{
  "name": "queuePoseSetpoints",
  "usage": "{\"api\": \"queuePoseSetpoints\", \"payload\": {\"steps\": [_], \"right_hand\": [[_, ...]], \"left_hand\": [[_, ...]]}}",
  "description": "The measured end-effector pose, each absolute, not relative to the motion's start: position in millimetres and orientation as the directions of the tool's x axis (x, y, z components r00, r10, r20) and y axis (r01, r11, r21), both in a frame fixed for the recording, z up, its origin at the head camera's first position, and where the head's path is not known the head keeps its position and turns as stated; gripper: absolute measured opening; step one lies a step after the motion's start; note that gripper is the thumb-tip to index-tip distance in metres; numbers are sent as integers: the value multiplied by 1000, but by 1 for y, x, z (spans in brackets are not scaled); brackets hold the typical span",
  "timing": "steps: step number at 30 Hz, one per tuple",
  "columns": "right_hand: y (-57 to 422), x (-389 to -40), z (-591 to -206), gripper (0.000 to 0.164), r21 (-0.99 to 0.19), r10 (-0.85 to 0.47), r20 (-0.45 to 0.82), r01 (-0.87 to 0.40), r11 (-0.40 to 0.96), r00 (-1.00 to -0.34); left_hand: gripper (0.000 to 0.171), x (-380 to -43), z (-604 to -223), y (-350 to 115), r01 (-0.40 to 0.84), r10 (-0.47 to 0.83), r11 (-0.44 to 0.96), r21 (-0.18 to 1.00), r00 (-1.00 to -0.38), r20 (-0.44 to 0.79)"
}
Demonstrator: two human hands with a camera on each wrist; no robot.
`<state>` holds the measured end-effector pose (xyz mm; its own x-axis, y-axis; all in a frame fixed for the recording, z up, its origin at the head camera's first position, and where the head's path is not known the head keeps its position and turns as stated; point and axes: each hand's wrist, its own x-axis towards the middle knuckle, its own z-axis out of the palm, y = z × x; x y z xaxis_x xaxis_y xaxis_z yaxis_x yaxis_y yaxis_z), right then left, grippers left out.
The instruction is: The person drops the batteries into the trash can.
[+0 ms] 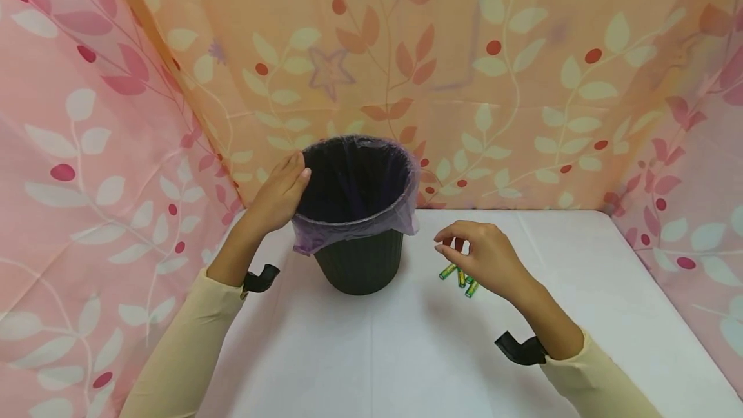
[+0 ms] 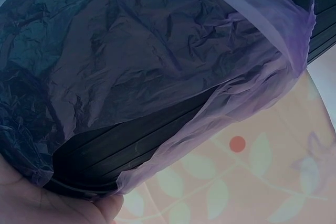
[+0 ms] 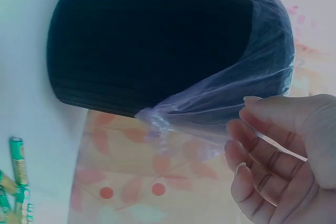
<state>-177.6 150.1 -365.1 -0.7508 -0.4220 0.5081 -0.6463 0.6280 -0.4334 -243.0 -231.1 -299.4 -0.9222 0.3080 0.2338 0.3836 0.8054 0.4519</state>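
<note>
A black ribbed trash bin stands upright on the white table, its mouth facing me. A thin purple plastic bag lines it and folds down over the rim. My left hand rests against the left side of the rim, fingers fairly straight; its contact is partly hidden in the left wrist view. My right hand hovers right of the bin with loosely bent fingers, holding nothing. Beneath it lie several green and gold batteries, partly covered by the hand; the right wrist view shows batteries at its left edge.
The white table reaches back to a leaf-patterned orange cloth. Pink leaf-patterned cloths hang on the left and right sides. A bent black piece is at the left wrist, and another black piece at the right.
</note>
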Motion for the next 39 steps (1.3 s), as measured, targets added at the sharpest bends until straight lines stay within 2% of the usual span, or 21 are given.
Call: {"api": "queuePoseSetpoints", "payload": {"steps": [12,23,30,39], "right_hand": [[162,-175,-398,11,-513,-367,440,-565,646,-820],[170,-173,-413,13,-554,-344,422,-539,634,-839],[176,-174,-423,11,-580,-325,388,-502,641,-863],[179,-176,-435,13,-607,-305,377,-482,632,-874]], "left_hand": [[61,-243,-299,-231,373,304,809,455,-927,220],[71,-242,-300,-231,393,305,785,478,-918,253],[62,-244,-300,-232,381,306,798,466,-924,230],[61,-243,-299,-231,380,304,799,466,-924,231]]}}
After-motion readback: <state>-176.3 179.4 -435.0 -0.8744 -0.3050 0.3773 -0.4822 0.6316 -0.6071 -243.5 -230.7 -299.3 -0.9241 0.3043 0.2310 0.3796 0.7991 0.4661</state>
